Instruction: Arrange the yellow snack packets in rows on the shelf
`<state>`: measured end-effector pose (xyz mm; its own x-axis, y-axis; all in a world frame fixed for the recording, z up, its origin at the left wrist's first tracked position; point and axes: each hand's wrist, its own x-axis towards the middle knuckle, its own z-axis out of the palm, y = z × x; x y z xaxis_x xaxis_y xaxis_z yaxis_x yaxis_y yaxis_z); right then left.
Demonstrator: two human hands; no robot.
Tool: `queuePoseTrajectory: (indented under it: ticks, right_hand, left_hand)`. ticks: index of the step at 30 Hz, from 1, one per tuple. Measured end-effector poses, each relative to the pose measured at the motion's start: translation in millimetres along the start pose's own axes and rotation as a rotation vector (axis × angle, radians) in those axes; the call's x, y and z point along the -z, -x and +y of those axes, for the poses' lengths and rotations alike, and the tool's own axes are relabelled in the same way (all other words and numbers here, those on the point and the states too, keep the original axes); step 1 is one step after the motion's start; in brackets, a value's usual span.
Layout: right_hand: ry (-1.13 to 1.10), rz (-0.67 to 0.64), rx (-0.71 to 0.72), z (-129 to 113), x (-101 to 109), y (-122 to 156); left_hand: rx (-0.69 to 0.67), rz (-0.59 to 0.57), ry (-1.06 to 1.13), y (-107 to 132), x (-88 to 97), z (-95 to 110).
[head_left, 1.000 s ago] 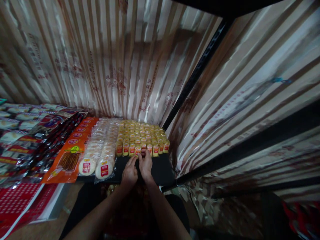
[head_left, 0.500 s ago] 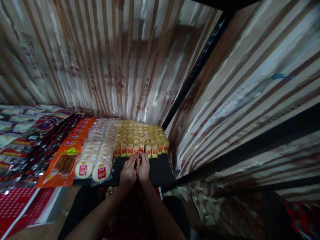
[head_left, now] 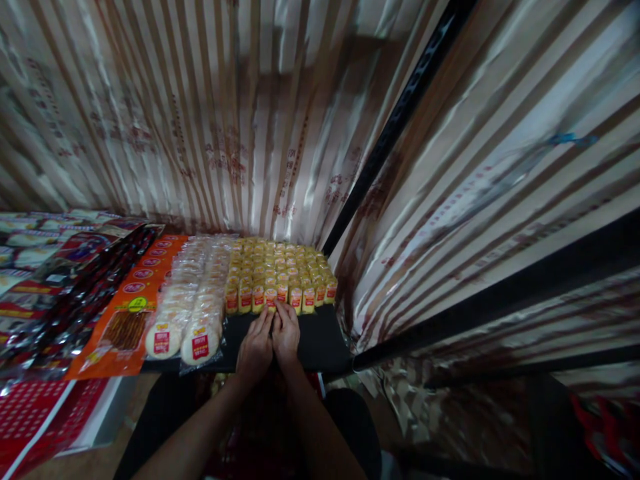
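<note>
My left hand (head_left: 256, 345) and my right hand (head_left: 285, 333) are side by side over the front of a dark shelf (head_left: 320, 340). Their fingers stretch forward, and the fingertips meet the lower front of a block of small yellow packaged snacks (head_left: 309, 298) with red labels. These stand upright in close rows. Whether every fingertip touches a pack is hard to see in the dim light. Left of them lie two rows of round white crackers (head_left: 201, 345) in clear wrappers, overlapping front to back. I see nothing held in either hand.
An orange snack bag (head_left: 123, 330) and dark glossy packets (head_left: 50, 313) lie farther left. Behind the shelf hangs a striped sheet (head_left: 215, 120). A black metal post (head_left: 380, 160) slants up at the back right corner. A red basket (head_left: 35, 413) is at lower left.
The view has shifted slightly. My hands stay at the front row of yellow packs, with the right fingers a little flatter. No pack has visibly moved.
</note>
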<state>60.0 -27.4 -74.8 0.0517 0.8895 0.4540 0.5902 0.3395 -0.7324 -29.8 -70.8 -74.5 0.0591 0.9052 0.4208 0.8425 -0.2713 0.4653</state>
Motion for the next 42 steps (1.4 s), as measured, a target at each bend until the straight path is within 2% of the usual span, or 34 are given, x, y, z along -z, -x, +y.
queuePoseTrajectory:
  ticks: [5,9,16,23,28,31,34,39,42]
  right_hand:
    - [-0.01,-0.003,0.022,2,0,-1]
    - [-0.007,-0.057,0.073,2,2,-2]
    - [0.016,-0.06,0.093,3,2,-2]
    - [0.096,-0.011,-0.015,3,-3,0]
    - [0.093,0.016,0.097,0,-1,0]
    - [0.131,0.014,0.103,2,-2,1]
    - [0.161,-0.004,0.091,6,-6,2]
    - [0.164,-0.012,0.07,11,-9,2]
    - [0.151,-0.001,0.062,13,-9,2]
  left_hand:
    - [-0.002,-0.047,-0.002,-3,0.7,-1]
    - [-0.013,-0.023,0.013,-2,-1.2,-1]
    - [0.025,-0.034,0.05,-2,-1.7,-2]
    - [0.019,-0.066,0.052,-4,-1.8,-2]
    - [-0.031,-0.014,0.061,-2,-2.5,-3]
    - [-0.053,0.022,0.066,-1,-4.2,-5]
    - [-0.032,0.024,0.027,-1,-4.6,-5]
    - [-0.114,0.011,-0.094,-9,-2.4,-1]
    - [-0.12,-0.012,-0.158,-12,-3.3,-1]
